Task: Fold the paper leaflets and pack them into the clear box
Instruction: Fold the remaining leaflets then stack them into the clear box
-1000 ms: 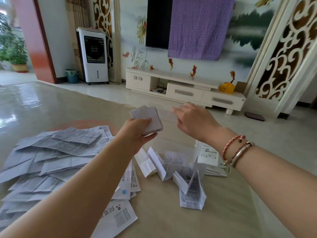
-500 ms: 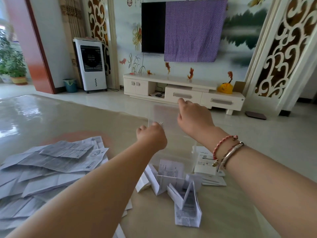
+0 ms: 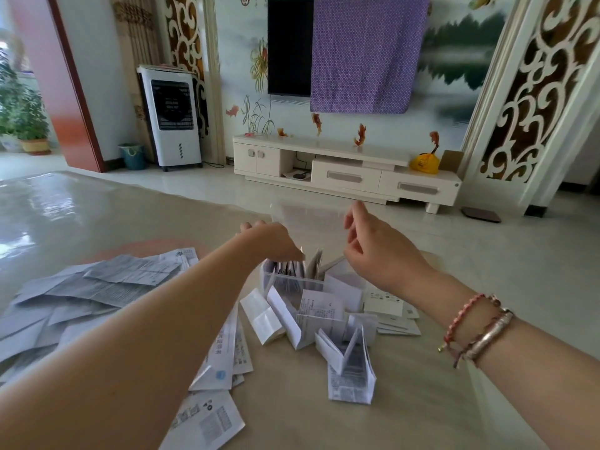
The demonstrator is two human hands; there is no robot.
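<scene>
Fingers of my left hand [image 3: 272, 238] reached down over the clear box [image 3: 292, 280], grip unclear; my right hand [image 3: 380, 248] hung relaxed beside it, folded leaflets [image 3: 293, 271] standing inside.

Folded white paper leaflets [image 3: 328, 323] crowd the near side of the clear plastic box [image 3: 292, 280] — flat sheets [image 3: 97, 287] block the left; the beige tabletop [image 3: 422, 401] lies bare at the right.

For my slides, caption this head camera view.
Both hands hover over the clear box of folded leaflets, unfolded sheets piled left.
</scene>
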